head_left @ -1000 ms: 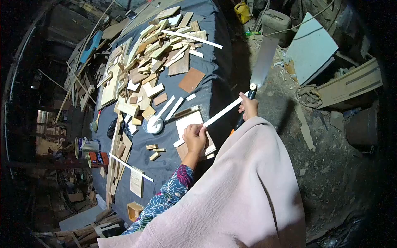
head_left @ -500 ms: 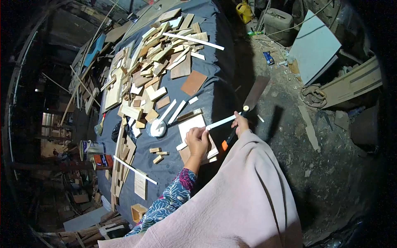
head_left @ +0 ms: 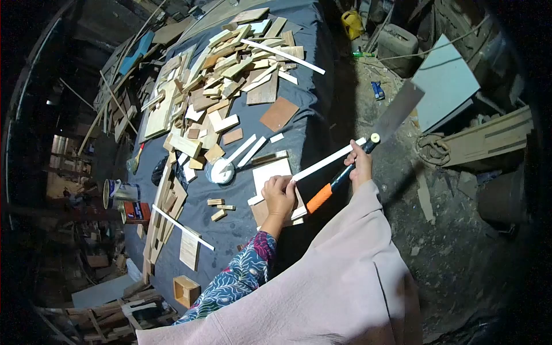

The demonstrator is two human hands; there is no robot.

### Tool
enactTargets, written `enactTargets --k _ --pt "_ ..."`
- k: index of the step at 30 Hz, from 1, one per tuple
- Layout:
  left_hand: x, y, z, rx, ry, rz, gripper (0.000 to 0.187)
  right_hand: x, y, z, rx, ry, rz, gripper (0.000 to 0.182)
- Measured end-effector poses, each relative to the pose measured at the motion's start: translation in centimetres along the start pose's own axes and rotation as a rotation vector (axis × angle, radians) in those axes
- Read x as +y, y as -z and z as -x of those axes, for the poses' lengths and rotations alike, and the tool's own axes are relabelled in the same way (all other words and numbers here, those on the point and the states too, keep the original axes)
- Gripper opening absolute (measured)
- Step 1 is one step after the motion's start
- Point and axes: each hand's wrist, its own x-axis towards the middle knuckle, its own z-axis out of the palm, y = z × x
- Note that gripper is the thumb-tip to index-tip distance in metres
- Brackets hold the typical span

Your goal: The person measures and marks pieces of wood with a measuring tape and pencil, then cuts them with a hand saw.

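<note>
A long white wooden strip [head_left: 328, 161] lies slantwise across a small square board [head_left: 270, 173] at the cloth's edge, its far end sticking out over the floor. My left hand [head_left: 279, 196] is closed on the strip, pressing it against the board. My right hand [head_left: 361, 165] is closed around the dark handle of a saw [head_left: 401, 108] with a broad flat blade and an orange grip. Its fingertips also touch the strip's outer end. The blade points up and away, apart from the strip; its teeth cannot be made out.
Wood offcuts [head_left: 230, 63] are heaped on the dark cloth [head_left: 201, 230]. Nearer stand a round white tub [head_left: 221, 172], a paint can [head_left: 118, 194], an orange-red tin [head_left: 136, 213] and a small wooden box [head_left: 186, 290]. A pale panel [head_left: 445, 83] leans at right above the littered floor.
My right hand has moved right and upward along the strip, carrying the saw with it. More of the orange grip now shows. My left hand stays on the strip; the view has shifted slightly.
</note>
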Motion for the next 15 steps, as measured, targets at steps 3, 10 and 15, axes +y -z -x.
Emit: enactTargets --k 3,10,15 --pt "-0.1 -0.1 0.0 0.002 0.008 0.003 0.011 -2.9 -3.8 3.4 -0.055 0.112 0.122 0.023" --pt "0.4 0.3 0.0 0.039 0.004 0.001 0.011 -0.9 -9.7 8.9 -0.143 0.393 0.482 0.018" --pt "0.8 1.0 -0.2 0.062 0.035 0.058 0.012 -1.0 -10.6 12.0 -0.129 0.831 0.585 0.011"
